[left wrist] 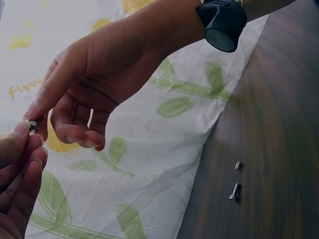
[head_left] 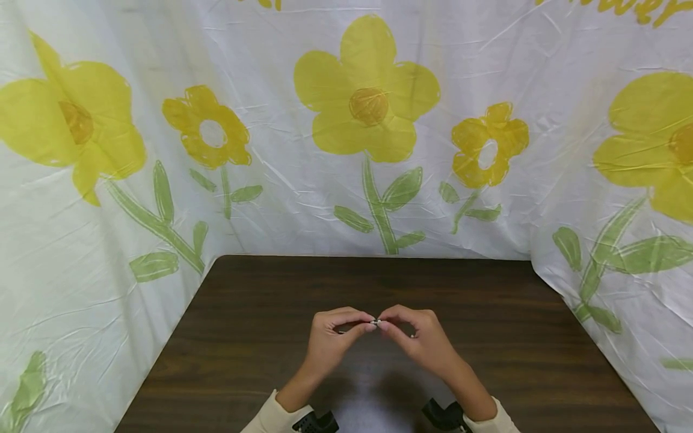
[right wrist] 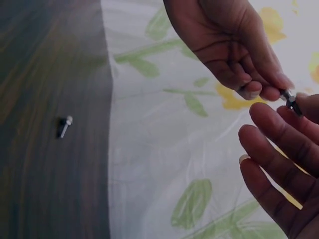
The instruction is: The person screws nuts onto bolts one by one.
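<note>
Both hands meet over the middle of the table, fingertip to fingertip, at a small shiny metal screw (head_left: 375, 323). My left hand (head_left: 332, 337) pinches one end between thumb and index finger. From the other side, my right hand (head_left: 425, 340) pinches it with thumb and index finger. In the right wrist view the screw (right wrist: 290, 101) has a silver part and a darker end; fingertips hide much of it, and I cannot tell whether a nut sits on it. The right hand's other fingers curl loosely in the left wrist view.
On the dark wooden table (head_left: 243, 361) lie a nut (left wrist: 238, 166) and a loose screw (left wrist: 234, 192), near each other. Another screw (right wrist: 65, 126) lies in the right wrist view. A white flower-printed cloth (head_left: 281, 198) hangs behind and beside the table.
</note>
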A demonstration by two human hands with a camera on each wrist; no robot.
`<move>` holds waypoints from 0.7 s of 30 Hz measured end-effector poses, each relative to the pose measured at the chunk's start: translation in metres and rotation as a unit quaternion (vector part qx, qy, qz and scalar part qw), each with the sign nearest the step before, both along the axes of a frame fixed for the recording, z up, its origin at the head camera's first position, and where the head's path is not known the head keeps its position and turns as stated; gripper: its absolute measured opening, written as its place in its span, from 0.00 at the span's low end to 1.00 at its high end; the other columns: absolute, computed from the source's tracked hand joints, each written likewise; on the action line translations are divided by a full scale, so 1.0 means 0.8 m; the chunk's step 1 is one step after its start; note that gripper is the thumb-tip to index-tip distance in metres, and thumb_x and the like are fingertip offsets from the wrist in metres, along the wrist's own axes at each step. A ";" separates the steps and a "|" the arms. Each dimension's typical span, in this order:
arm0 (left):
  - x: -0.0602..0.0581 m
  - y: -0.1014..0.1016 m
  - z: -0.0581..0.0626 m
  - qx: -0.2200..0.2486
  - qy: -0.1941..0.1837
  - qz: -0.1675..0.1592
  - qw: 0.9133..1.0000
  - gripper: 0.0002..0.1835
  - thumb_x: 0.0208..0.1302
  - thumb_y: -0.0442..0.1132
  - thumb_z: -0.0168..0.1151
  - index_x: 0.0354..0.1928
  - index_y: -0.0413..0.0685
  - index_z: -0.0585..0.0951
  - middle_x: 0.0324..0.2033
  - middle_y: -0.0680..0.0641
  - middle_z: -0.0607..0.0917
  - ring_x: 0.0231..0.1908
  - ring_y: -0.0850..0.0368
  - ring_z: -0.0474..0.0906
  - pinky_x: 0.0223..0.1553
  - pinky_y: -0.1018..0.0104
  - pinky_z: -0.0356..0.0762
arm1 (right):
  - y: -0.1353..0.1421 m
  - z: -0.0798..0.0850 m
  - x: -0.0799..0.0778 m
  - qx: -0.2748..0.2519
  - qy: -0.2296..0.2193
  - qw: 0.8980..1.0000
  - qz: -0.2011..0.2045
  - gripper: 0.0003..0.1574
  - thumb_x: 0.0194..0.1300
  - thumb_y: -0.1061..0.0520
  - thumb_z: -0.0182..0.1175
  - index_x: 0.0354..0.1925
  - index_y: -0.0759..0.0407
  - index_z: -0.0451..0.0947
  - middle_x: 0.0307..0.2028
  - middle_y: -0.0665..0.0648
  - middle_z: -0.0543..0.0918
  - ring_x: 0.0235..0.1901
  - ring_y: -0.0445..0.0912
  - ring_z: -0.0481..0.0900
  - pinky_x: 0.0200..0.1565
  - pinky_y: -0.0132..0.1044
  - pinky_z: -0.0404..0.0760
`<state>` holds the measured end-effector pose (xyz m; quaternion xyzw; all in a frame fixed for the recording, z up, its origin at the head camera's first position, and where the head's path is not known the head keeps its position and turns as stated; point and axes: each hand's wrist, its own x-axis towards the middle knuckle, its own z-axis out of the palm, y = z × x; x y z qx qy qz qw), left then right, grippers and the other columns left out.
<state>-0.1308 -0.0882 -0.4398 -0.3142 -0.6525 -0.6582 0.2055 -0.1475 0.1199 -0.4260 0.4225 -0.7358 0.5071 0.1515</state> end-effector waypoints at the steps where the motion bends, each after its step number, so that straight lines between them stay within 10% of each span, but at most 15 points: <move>1: 0.000 0.000 0.000 -0.001 0.000 0.001 1.000 0.06 0.58 0.23 0.71 0.37 0.37 0.89 0.33 0.42 0.90 0.34 0.57 0.87 0.33 0.57 0.86 | 0.000 -0.001 0.000 0.002 -0.002 1.000 0.001 0.13 0.68 0.69 0.63 0.42 0.51 0.83 0.30 0.47 0.87 0.28 0.42 0.85 0.35 0.32 0.83; 21: 0.000 -0.001 0.000 0.003 -0.006 0.000 1.000 0.05 0.59 0.25 0.71 0.37 0.37 0.89 0.33 0.42 0.90 0.33 0.55 0.87 0.33 0.57 0.86 | 0.001 0.003 -0.002 -0.025 0.063 0.998 0.002 0.19 0.57 0.72 0.72 0.45 0.57 0.85 0.38 0.53 0.89 0.37 0.43 0.88 0.38 0.34 0.86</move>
